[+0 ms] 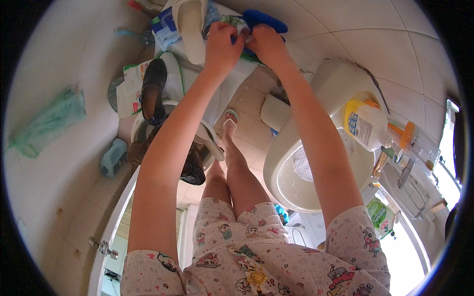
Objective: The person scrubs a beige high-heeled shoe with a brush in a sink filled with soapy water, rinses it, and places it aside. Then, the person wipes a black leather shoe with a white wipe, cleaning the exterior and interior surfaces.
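Note:
Both hands meet at the top of the view, over a cluttered white surface. My left hand (224,46) has its fingers curled at a crumpled green-and-white plastic packet (234,21). Close against it, my right hand (267,44) is bent at the same packet, and its fingertips are partly hidden. A dark blue slipper-shaped item (264,20) lies just behind my right hand. Left of my left hand rests a cream shoe (190,29), beside a blue-and-white plastic package (164,27). A black leather shoe (154,90) lies nearer on a white-and-green package (133,87).
A white washbasin (272,177) with suds stands at the right, with a yellow-labelled plastic bottle (364,124) and a clear container (420,146) by its rim. More dark shoes (193,168) sit below the left forearm. A blue brush (114,157) and green plastic bag (52,122) are at the left wall.

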{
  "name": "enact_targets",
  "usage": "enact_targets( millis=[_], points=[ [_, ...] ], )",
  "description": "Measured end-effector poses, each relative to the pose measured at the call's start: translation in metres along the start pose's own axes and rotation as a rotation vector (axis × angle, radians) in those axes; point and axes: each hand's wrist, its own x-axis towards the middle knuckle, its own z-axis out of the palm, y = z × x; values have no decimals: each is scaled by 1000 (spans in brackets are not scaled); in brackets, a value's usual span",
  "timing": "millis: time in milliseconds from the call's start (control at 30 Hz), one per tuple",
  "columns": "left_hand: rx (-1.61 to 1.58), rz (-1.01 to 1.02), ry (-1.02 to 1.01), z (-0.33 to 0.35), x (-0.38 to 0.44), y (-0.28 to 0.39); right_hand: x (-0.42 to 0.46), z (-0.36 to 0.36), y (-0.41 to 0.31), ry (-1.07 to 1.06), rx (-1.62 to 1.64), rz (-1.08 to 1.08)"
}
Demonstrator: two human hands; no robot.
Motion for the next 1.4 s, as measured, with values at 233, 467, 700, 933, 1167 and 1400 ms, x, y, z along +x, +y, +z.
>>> enact_targets(
  millis=[233, 467, 700, 933, 1167, 1400],
  points=[
    [21, 12, 49, -2, 0, -2, 3, -30, 24, -94, 550, 194],
    [-41, -32, 61, 0, 7, 0, -26, -52, -1, 228, 1717, 444],
    [50, 184, -85, -5, 0, 17, -72, -96, -4, 541, 1659, 645],
    [556, 487, -205, -2, -22, 17, -93, -94, 14, 571, 1100, 731],
    [586, 381, -50, -9, -33, 12, -53, -72, -17, 12, 60, 278],
    [378, -113, 65, -38, -74, 35, -55, -26, -46, -297, -266, 306]
  ],
)
